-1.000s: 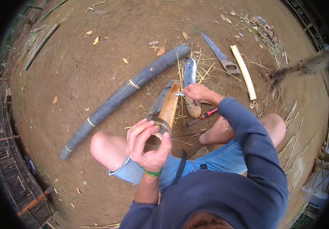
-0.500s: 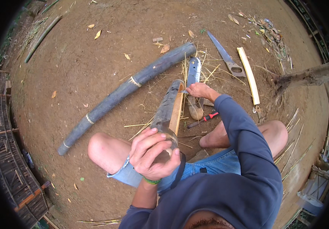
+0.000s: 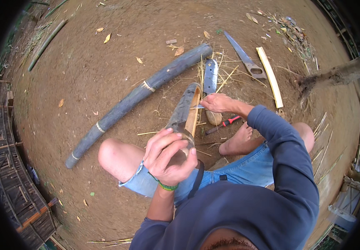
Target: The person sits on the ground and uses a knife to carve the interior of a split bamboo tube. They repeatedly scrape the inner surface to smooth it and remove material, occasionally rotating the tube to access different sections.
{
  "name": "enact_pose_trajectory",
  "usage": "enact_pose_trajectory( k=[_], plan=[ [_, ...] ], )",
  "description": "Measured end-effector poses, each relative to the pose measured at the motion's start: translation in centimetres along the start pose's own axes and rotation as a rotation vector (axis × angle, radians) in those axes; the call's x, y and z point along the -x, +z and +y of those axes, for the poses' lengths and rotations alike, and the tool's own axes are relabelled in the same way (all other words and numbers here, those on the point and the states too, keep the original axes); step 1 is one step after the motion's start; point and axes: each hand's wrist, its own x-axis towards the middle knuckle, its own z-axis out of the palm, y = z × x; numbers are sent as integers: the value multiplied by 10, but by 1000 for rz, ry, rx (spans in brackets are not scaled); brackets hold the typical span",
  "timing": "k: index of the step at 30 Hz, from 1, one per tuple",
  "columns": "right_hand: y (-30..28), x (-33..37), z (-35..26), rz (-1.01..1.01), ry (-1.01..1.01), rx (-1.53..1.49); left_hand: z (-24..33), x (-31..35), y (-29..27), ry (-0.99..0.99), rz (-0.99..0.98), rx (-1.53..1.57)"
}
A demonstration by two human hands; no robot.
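Note:
My left hand is wrapped round the near end of a dark bamboo tube, which tilts away from me between my legs. A long opening along its right side shows the pale inside. My right hand is closed on a knife, its handle hidden in the fist. The short knife blade lies against the opening's edge. Just beyond that hand a wide, round-ended metal blade with holes rests on the ground, in line with a wooden handle partly covered by my hand.
A long bamboo pole lies across the left. A handsaw and a pale split bamboo strip lie at the right, near a tree trunk. A red-and-black handled tool sits near my foot. Thin bamboo slivers litter the soil.
My right hand has drawn the knife a little nearer along the opening's edge, and its elbow has shifted right. My left hand keeps its hold on the bamboo tube.

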Motion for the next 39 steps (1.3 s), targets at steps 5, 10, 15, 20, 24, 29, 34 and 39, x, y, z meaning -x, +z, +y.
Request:
enact_pose_trajectory(
  k=[5, 10, 15, 20, 24, 29, 34, 39],
  plan=[
    [-18, 35, -34, -33, 32, 76, 5, 3, 4, 15, 12, -17],
    [-31, 66, -59, -77, 3, 10, 5, 10, 6, -9, 53, 12],
    [-45, 107, -125, -104, -140, -85, 3, 16, 2, 46, -12, -12],
    [-47, 141, -158, -113, -86, -143, 9, 17, 9, 57, -15, -33],
    [-37, 125, -124, -57, -182, -148, 9, 9, 9, -30, 52, -33],
    [-29, 26, -6, 8, 227, 127, -3, 1, 5, -47, 65, 5],
    [8, -23, 52, 188, -92, 82, -6, -3, 1, -44, 56, 6],
    [-33, 40, -38, 131, -90, 50, -20, -5, -7, -53, 31, 22]
  ],
)
